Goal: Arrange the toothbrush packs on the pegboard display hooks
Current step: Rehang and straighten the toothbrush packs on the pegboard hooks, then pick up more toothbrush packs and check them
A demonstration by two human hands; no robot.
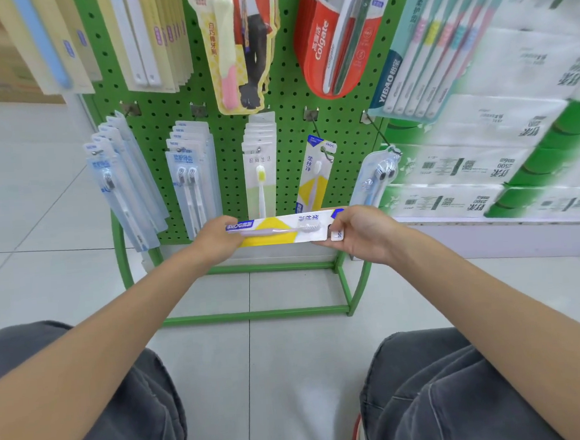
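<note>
I hold a white, yellow and blue toothbrush pack [282, 229] flat and sideways in front of the green pegboard [285, 124]. My left hand [218, 240] grips its left end, and my right hand [358, 234] pinches its right end with the hang tab. Directly above, one matching pack [314, 173] hangs on a long hook [320, 138]. To the left of it hang a row of white packs [261, 167], twin-brush packs [191, 178] and clear single-brush packs [121, 183]. On the rightmost lower hook hangs a clear pack [376, 176].
The upper hooks carry cream packs [152, 37], a figure-shaped card pack [235, 45], red Colgate packs [334, 34] and a multi-brush pack [437, 41]. Stacked tissue packs [504, 156] fill the shelf on the right. The green stand frame [254, 314] stands on the tiled floor in front of my knees.
</note>
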